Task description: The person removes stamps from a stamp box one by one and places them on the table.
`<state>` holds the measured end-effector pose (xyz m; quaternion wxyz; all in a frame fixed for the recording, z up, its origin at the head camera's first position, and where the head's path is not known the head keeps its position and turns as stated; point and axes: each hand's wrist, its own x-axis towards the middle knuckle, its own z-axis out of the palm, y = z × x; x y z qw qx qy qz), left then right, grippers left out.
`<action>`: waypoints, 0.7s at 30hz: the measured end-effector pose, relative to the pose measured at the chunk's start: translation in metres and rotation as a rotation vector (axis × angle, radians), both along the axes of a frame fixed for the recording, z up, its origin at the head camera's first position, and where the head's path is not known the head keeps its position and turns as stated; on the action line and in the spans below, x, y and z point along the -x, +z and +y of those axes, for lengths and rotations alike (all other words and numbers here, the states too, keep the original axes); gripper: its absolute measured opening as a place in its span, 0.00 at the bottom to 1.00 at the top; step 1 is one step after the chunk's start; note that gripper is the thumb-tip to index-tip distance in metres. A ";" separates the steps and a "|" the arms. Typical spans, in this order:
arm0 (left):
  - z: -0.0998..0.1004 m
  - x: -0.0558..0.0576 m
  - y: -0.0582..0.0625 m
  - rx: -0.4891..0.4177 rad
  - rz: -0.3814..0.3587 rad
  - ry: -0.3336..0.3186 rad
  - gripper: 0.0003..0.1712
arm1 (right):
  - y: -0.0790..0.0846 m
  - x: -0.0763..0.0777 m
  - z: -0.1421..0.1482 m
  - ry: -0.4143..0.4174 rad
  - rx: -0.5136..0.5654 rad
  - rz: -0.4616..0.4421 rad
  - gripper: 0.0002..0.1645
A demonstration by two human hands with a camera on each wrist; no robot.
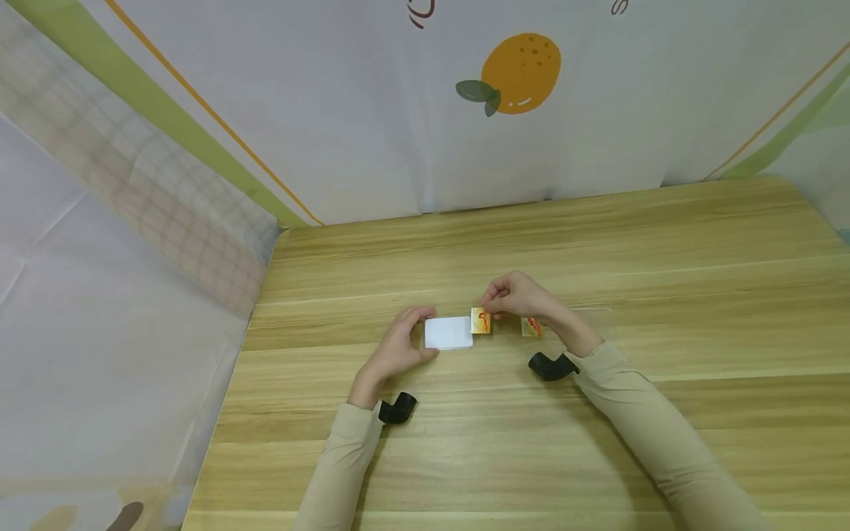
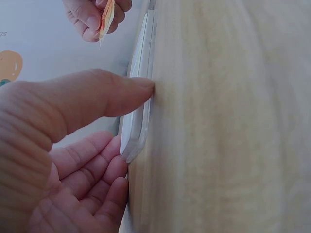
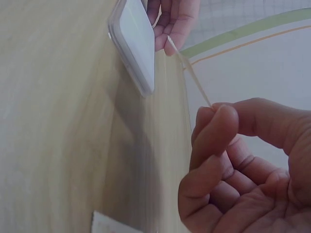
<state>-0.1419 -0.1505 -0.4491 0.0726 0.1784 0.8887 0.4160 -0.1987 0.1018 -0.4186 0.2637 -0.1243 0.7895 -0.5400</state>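
A flat white rectangular block (image 1: 448,333) with a clear rim, perhaps a stack of blank cards in a clear case, lies on the table. My left hand (image 1: 397,345) holds it by its edges, thumb on the near side and fingers on the far side. Between thumb and fingertips, my right hand (image 1: 521,295) pinches a small square yellow-orange picture card (image 1: 479,322) by one edge. This card is raised above the table beside the block's right end; the right wrist view shows it nearly edge-on. Below the right wrist lies a similar small card (image 1: 531,327), partly covered.
A faint clear flat piece (image 1: 601,310) lies on the wooden table (image 1: 465,457) to the right, behind the right forearm. Black curved mounts (image 1: 397,408) are on both wrists. A white printed cloth (image 1: 372,133) hangs behind the table's far edge.
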 end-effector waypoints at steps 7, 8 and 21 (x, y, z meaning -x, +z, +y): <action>0.000 0.001 0.000 0.002 0.006 -0.003 0.37 | 0.003 -0.001 0.003 -0.002 -0.009 -0.002 0.05; 0.000 0.001 0.000 0.002 0.003 -0.003 0.37 | 0.002 0.000 0.003 -0.001 -0.005 -0.003 0.05; -0.001 0.000 0.000 0.000 0.000 -0.004 0.37 | -0.001 0.001 0.008 -0.005 0.018 -0.010 0.06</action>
